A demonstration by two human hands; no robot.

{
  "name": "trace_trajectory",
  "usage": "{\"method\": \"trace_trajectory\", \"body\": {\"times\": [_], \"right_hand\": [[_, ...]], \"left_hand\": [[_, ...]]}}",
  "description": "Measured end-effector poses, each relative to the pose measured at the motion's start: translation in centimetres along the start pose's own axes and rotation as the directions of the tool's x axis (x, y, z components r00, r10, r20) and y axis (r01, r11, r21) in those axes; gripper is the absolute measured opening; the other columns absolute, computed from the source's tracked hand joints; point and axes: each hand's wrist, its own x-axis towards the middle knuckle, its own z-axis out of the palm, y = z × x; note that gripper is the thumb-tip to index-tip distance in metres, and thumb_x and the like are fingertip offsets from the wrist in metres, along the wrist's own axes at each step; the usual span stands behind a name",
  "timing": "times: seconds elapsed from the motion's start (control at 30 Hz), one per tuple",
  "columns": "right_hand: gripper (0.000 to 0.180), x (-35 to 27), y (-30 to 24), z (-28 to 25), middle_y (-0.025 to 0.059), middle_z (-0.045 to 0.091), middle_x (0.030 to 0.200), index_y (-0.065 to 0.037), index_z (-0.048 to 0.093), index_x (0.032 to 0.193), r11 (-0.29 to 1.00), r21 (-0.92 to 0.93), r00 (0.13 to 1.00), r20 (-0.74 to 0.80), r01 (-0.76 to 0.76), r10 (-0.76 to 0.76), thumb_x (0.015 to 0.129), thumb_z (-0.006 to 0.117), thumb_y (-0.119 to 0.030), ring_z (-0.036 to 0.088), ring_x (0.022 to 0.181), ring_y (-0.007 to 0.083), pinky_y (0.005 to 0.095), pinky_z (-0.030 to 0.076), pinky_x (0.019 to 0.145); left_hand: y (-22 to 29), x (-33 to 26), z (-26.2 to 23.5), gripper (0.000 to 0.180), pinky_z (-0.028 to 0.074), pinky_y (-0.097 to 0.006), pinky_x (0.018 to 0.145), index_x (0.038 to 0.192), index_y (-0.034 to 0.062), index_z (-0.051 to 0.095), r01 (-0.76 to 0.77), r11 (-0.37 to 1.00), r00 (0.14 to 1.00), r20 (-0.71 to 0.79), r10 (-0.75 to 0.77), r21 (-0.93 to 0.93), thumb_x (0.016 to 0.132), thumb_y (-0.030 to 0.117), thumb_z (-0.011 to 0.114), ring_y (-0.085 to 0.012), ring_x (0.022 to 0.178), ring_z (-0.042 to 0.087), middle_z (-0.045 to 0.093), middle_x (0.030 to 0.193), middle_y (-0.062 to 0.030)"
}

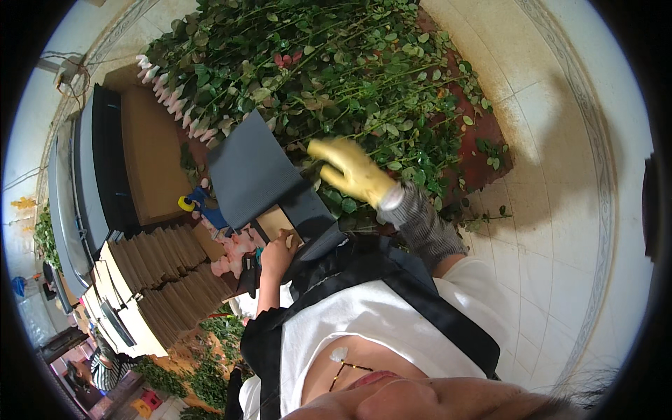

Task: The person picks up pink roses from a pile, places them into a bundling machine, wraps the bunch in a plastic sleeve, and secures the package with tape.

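My bare left hand (277,256) is closed at the lower edge of a tan cardboard piece (276,222), which lies against a dark grey board. That dark grey board (253,168) stands tilted, with another dark flat part (308,212) beside it. In a yellow glove, my right hand (352,170) is held over the dark board's right side, next to the leafy stems. Its fingers and thumb are apart and slightly blurred, with nothing seen between them. Long-stemmed roses (315,84) lie in a wide heap beyond both hands, their pale pink wrapped heads (168,98) toward the left.
Stacked cardboard sheets (164,273) stand at my left, below a large open cardboard-lined box (154,154). Pink scraps (238,250) and a blue item with a yellow round part (208,208) lie close to my left hand. Pale floor tiles (539,280) stretch along the right.
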Motion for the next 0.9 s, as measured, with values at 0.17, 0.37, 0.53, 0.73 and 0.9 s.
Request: {"method": "trace_trajectory", "body": {"times": [0.17,0.37,0.53,0.73,0.9], "right_hand": [[0.054,6.9,16.7,7.1,0.0071,0.019,0.171,-0.021,0.028,0.161,0.071,-0.996,0.989,0.055,0.045,0.134,0.108,0.024,-0.029,0.018,0.157,0.027,0.0449,0.008,0.13],[0.055,17.2,19.6,7.4,0.0122,0.039,0.159,-0.016,0.03,0.159,0.574,-0.806,0.989,0.139,0.146,-0.057,0.106,0.035,-0.024,0.034,0.148,0.0316,0.0471,0.016,0.126],[0.037,20.4,21.2,6.5,0.0127,0.069,0.126,-0.013,0.064,0.133,0.612,-0.771,0.959,0.274,0.176,0.069,0.107,0.04,-0.026,0.065,0.115,0.0279,0.0415,0.047,0.101],[0.04,21.4,14.3,-0.1,0.0097,0.076,0.101,-0.017,0.075,0.118,0.794,-0.59,0.971,0.241,0.146,0.001,0.079,0.072,-0.011,0.073,0.096,0.0291,0.041,0.058,0.087],[0.031,25.0,11.5,-8.3,0.009,0.075,0.106,-0.015,0.076,0.109,0.854,-0.52,1.0,-0.001,0.012,-0.014,0.08,0.066,-0.011,0.07,0.101,0.0316,0.0415,0.057,0.088]], "left_hand": [[0.4,0.7,-0.2,0.042,0.058,-0.054,0.069,0.123,0.0087,0.059,0.004,0.999,1.0,0.031,-0.003,-0.033,0.095,0.04,0.063,-0.0446,0.079,0.072,0.072,0.084,-0.0255],[0.0,-0.3,0.2,0.057,0.06,-0.049,0.071,0.138,0.0063,0.057,0.11,0.993,0.993,0.053,-0.108,-0.032,0.091,0.037,0.068,-0.0391,0.083,0.074,0.075,0.087,-0.0197],[0.7,-0.1,-0.6,0.055,0.059,-0.048,0.073,0.136,0.0064,0.059,0.093,0.995,0.995,0.045,-0.091,-0.032,0.09,0.035,0.068,-0.039,0.083,0.074,0.076,0.094,-0.0189],[0.6,-1.6,0.0,0.053,0.059,-0.047,0.074,0.136,0.0085,0.059,0.156,0.986,0.988,0.01,-0.155,-0.06,0.09,0.033,0.068,-0.0382,0.085,0.073,0.076,0.1,-0.0176],[2.4,-0.8,-1.6,0.05,0.059,-0.046,0.075,0.134,0.0097,0.059,0.184,0.98,0.982,0.055,-0.18,-0.076,0.09,0.031,0.069,-0.0369,0.089,0.073,0.076,0.104,-0.0148]]}}
